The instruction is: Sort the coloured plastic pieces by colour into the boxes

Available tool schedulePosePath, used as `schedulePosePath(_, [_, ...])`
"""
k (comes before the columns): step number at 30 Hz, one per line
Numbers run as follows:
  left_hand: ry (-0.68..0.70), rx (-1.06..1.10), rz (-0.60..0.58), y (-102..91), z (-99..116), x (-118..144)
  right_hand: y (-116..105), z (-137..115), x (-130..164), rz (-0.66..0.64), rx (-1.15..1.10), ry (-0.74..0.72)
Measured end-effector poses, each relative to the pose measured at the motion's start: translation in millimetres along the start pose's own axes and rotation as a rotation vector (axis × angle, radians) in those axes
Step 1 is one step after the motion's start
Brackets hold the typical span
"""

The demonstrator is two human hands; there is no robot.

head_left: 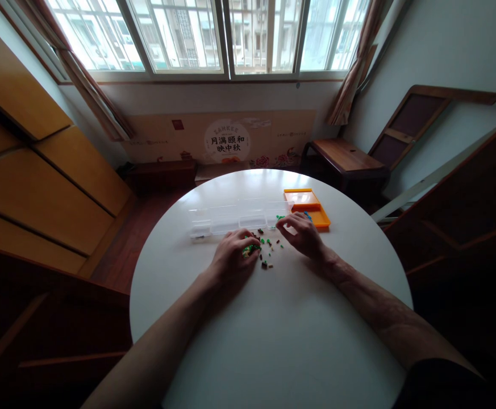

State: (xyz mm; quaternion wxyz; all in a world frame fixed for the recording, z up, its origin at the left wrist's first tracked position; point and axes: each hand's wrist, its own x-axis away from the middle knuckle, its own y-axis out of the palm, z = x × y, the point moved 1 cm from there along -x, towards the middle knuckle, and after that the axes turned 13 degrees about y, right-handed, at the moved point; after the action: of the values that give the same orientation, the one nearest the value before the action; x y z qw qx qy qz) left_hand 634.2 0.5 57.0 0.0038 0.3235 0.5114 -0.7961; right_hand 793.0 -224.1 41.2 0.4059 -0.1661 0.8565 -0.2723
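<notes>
Both my hands rest on a round white table (273,329). My left hand (233,257) is curled over a small cluster of green and yellow toy bricks (250,249). My right hand (301,232) lies palm down with its fingers spread, fingertips near the scattered small green and brown pieces (269,244). Whether its fingertips pinch a piece is too small to tell. Just beyond the hands lies a clear plastic compartment box (230,218). An orange tray (307,204) sits right of it, behind my right hand.
A wooden cabinet (38,170) stands along the left wall. A low wooden bench (345,156) and a leaning wooden frame (413,122) are at the back right. Windows and a printed board (226,139) line the far wall.
</notes>
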Motion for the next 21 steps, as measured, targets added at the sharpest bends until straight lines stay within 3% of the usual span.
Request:
schedulePosePath(3, [0.004,0.022,0.011,1.0,0.0,0.5,-0.8,7.5,-0.2,0.148,0.007,0.152])
schedulePosePath(8, [0.011,0.026,0.018,2.7,-1.4,1.7,0.5,12.1,-1.1,0.150,0.026,0.189])
schedulePosePath(12, [-0.005,0.061,0.048,3.4,-3.1,0.7,-0.8,1.8,-0.5,0.027,-0.019,0.035])
schedulePosePath(16, [-0.083,0.245,0.153,4.4,-2.6,-2.5,-1.8,-14.2,2.4,-0.156,-0.058,-0.185])
schedulePosePath(21, [-0.142,0.497,0.226,6.5,2.5,-7.7,0.2,-25.9,3.0,-0.222,-0.054,-0.307])
